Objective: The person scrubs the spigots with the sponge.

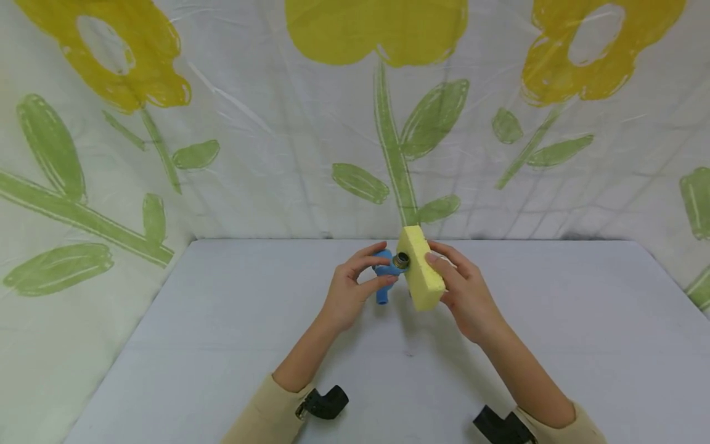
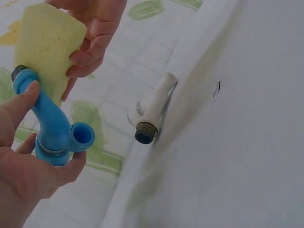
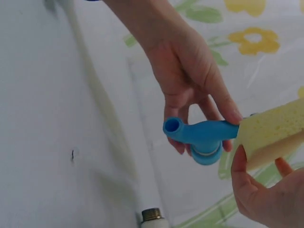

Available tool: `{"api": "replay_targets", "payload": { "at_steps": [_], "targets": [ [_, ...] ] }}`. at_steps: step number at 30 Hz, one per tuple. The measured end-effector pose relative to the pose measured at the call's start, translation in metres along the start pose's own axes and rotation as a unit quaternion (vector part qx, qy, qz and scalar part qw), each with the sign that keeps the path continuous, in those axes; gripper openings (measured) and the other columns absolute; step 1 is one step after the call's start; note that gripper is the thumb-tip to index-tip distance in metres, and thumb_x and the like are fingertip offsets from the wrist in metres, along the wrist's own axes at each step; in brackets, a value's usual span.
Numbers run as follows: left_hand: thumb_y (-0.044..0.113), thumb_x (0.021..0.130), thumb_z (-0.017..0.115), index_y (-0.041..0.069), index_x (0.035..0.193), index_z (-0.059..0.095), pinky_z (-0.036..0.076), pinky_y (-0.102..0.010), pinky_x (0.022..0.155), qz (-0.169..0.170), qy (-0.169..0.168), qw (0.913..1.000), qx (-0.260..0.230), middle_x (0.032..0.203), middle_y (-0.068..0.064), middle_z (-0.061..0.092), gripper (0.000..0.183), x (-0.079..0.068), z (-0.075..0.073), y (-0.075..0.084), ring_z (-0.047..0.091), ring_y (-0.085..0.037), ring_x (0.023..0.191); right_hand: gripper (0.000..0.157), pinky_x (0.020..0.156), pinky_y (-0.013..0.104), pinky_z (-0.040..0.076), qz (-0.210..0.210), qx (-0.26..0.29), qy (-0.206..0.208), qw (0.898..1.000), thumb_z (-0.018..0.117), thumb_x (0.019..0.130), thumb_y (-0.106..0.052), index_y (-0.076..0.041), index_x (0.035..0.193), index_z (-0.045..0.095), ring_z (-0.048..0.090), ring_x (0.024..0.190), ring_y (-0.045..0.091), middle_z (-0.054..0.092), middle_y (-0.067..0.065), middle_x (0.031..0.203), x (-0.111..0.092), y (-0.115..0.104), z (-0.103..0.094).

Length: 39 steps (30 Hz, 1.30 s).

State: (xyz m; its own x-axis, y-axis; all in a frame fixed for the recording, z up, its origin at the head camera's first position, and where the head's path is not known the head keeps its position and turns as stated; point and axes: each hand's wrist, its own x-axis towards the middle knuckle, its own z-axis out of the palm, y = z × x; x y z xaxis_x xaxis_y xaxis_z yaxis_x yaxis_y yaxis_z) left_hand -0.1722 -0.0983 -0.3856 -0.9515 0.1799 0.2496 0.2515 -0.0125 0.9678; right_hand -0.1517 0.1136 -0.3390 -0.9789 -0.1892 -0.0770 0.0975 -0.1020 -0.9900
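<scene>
My left hand (image 1: 348, 290) pinches a blue plastic tap (image 2: 51, 118) between thumb and fingers. Its open spout faces the camera in the left wrist view, and its dark threaded end lies right at the sponge. A yellow rectangular sponge (image 1: 423, 274) is gripped by my right hand (image 1: 465, 295), thumb on one face and fingers round the other side. Both hands are raised over the white table, close together. On the table beyond them lies a white tap (image 2: 153, 107) with a brass-coloured threaded end; hands and sponge hide it in the head view.
The white tabletop (image 1: 222, 345) has a small dark mark (image 1: 409, 354) in front of the hands. Behind its back edge hangs a pale curtain (image 1: 266, 172) printed with yellow flowers and green leaves. Black wrist cameras sit on both sleeves.
</scene>
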Motion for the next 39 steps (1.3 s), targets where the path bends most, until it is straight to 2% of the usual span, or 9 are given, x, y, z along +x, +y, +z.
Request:
{"api": "replay_targets", "payload": {
  "at_steps": [8, 11, 15, 21, 28, 32, 36, 39],
  "targets": [
    [-0.004, 0.092, 0.078, -0.007, 0.114, 0.075, 0.034, -0.063, 0.123, -0.011, -0.009, 0.9997, 0.021, 0.156, -0.014, 0.054, 0.023, 0.001, -0.002, 0.001, 0.044, -0.033, 0.149, 0.048, 0.083, 0.028, 0.061, -0.017, -0.003, 0.002, 1.000, 0.053, 0.110, -0.023, -0.003, 0.154, 0.047, 0.070, 0.095, 0.013, 0.067, 0.001, 0.116, -0.001, -0.003, -0.003],
    [0.000, 0.093, 0.079, -0.005, 0.114, 0.076, 0.046, -0.060, 0.115, -0.015, -0.018, 0.9990, 0.037, 0.156, -0.012, 0.052, 0.022, 0.000, -0.003, 0.003, 0.045, -0.034, 0.147, 0.048, 0.084, 0.028, 0.062, -0.015, -0.008, 0.002, 1.000, 0.053, 0.111, -0.024, -0.003, 0.154, 0.048, 0.070, 0.095, 0.012, 0.067, 0.001, 0.117, 0.000, -0.003, -0.005],
    [0.003, 0.094, 0.079, -0.002, 0.115, 0.077, 0.060, -0.047, 0.100, -0.017, -0.030, 0.9977, 0.059, 0.158, -0.009, 0.049, 0.022, 0.000, -0.005, 0.005, 0.049, -0.034, 0.144, 0.047, 0.084, 0.027, 0.061, -0.014, -0.005, 0.008, 1.000, 0.053, 0.111, -0.028, -0.006, 0.154, 0.049, 0.068, 0.098, 0.013, 0.062, 0.003, 0.124, -0.001, -0.006, -0.008],
    [-0.002, 0.092, 0.079, -0.006, 0.115, 0.076, 0.060, -0.042, 0.100, -0.008, -0.053, 0.9970, 0.056, 0.159, -0.013, 0.046, 0.023, -0.001, -0.003, 0.005, 0.051, -0.037, 0.141, 0.048, 0.081, 0.027, 0.061, -0.016, 0.017, 0.001, 1.000, 0.049, 0.113, -0.031, -0.007, 0.154, 0.046, 0.066, 0.098, 0.014, 0.060, 0.002, 0.124, 0.001, -0.007, -0.013],
    [0.000, 0.093, 0.079, -0.005, 0.115, 0.077, 0.061, -0.043, 0.099, -0.014, -0.037, 0.9978, 0.053, 0.157, -0.011, 0.048, 0.022, -0.001, -0.004, 0.004, 0.051, -0.035, 0.141, 0.029, 0.079, 0.029, 0.061, -0.016, 0.044, -0.013, 0.999, 0.048, 0.113, -0.031, -0.020, 0.138, 0.059, 0.067, 0.095, 0.014, 0.065, 0.001, 0.116, 0.003, -0.004, -0.015],
    [0.000, 0.092, 0.079, -0.005, 0.114, 0.076, 0.061, -0.041, 0.098, -0.015, -0.051, 0.9972, 0.053, 0.157, -0.013, 0.048, 0.023, -0.001, -0.005, 0.003, 0.052, -0.035, 0.139, 0.026, 0.080, 0.028, 0.061, -0.005, 0.061, -0.005, 0.998, 0.046, 0.114, -0.033, -0.024, 0.134, 0.060, 0.066, 0.096, 0.013, 0.064, -0.001, 0.113, 0.003, -0.004, -0.015],
    [0.000, 0.092, 0.079, -0.005, 0.113, 0.077, 0.061, -0.041, 0.099, -0.019, -0.055, 0.9969, 0.052, 0.157, -0.013, 0.047, 0.021, 0.000, -0.004, 0.002, 0.052, -0.036, 0.139, 0.028, 0.082, 0.028, 0.061, 0.002, 0.068, -0.001, 0.998, 0.045, 0.114, -0.034, -0.022, 0.135, 0.059, 0.065, 0.098, 0.013, 0.063, -0.003, 0.113, 0.003, -0.004, -0.016],
    [0.002, 0.093, 0.080, -0.003, 0.112, 0.078, 0.060, -0.044, 0.101, -0.020, -0.043, 0.9974, 0.055, 0.156, -0.011, 0.048, 0.020, 0.000, -0.004, 0.002, 0.052, -0.036, 0.139, 0.033, 0.081, 0.028, 0.061, 0.000, 0.040, -0.009, 0.999, 0.045, 0.114, -0.034, -0.018, 0.141, 0.056, 0.066, 0.097, 0.013, 0.064, -0.001, 0.114, 0.003, -0.005, -0.017]
  ]
}}
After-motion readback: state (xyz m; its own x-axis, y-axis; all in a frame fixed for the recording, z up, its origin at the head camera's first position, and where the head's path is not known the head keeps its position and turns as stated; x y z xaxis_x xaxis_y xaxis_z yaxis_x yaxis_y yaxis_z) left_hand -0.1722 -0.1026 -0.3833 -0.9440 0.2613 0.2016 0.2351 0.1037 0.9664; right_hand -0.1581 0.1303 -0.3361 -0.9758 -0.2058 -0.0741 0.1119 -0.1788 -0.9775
